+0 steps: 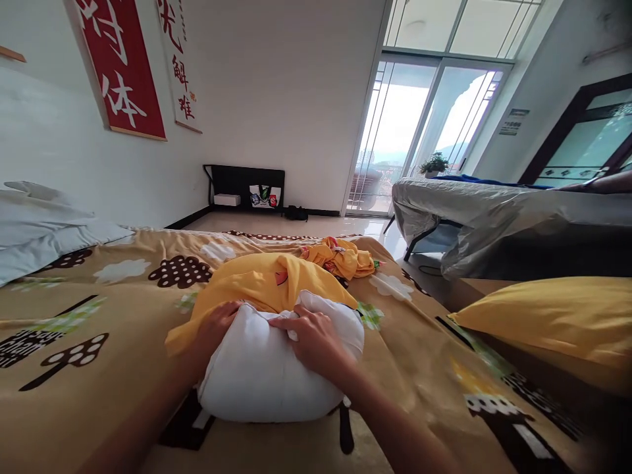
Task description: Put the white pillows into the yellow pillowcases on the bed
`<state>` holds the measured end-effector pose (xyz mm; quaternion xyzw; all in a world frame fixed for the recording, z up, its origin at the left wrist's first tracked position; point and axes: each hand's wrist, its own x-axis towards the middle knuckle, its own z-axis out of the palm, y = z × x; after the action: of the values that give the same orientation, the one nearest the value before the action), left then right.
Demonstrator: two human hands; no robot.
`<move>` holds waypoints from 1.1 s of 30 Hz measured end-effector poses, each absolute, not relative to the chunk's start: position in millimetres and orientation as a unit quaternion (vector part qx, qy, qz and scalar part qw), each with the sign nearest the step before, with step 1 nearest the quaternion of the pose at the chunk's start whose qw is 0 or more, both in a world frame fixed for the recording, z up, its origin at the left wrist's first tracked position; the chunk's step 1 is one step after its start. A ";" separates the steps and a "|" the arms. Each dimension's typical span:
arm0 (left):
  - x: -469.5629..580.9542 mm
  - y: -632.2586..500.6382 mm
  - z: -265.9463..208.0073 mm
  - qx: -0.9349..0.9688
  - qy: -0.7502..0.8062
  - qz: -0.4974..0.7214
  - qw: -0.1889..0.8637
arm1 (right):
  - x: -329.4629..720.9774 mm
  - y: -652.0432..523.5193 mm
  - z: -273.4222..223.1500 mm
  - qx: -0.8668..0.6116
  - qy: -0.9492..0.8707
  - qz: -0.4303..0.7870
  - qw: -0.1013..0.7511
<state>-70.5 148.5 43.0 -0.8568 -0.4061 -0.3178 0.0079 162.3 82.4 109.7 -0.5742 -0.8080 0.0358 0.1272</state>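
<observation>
A plump white pillow (266,388) lies on the bed in front of me, its far part against a yellow pillowcase (251,276). The case spreads out beyond the pillow, and I cannot tell how much of the pillow is inside it. My right hand (316,339) pinches the pillow's white fabric near its top right. My left hand (217,326) is closed at the pillow's upper left corner, beside the case's edge; its fingertips are partly hidden.
A crumpled yellow cloth (345,257) lies farther back on the patterned tan bedsheet (405,368). To the right is a yellow pillow (553,316). White bedding (44,230) is at left. A plastic-covered table (469,197) and a black shelf (247,181) stand beyond the bed.
</observation>
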 end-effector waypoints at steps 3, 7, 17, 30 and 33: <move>-76.2 165.0 50.5 -0.886 -0.395 -0.240 0.039 | 162.2 74.6 107.4 -0.571 -0.813 0.034 0.113; -87.0 190.9 42.3 -0.899 -0.385 -0.192 0.080 | 163.3 56.7 98.6 -0.568 -0.815 0.035 0.110; -82.7 170.4 35.5 -0.860 -0.265 -0.313 0.304 | 176.6 30.9 71.2 -0.561 -0.817 0.046 0.124; -62.3 141.3 32.4 -0.852 -0.390 -0.225 0.266 | 172.6 28.3 66.7 -0.574 -0.809 0.029 0.121; -61.0 146.5 27.2 -0.839 -0.375 -0.270 0.289 | 171.9 30.8 73.8 -0.590 -0.797 0.016 0.124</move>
<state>-61.0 146.5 27.2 -0.8385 -0.3747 -0.2696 0.2895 171.9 30.8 73.8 -0.5904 -0.7974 0.0157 0.1239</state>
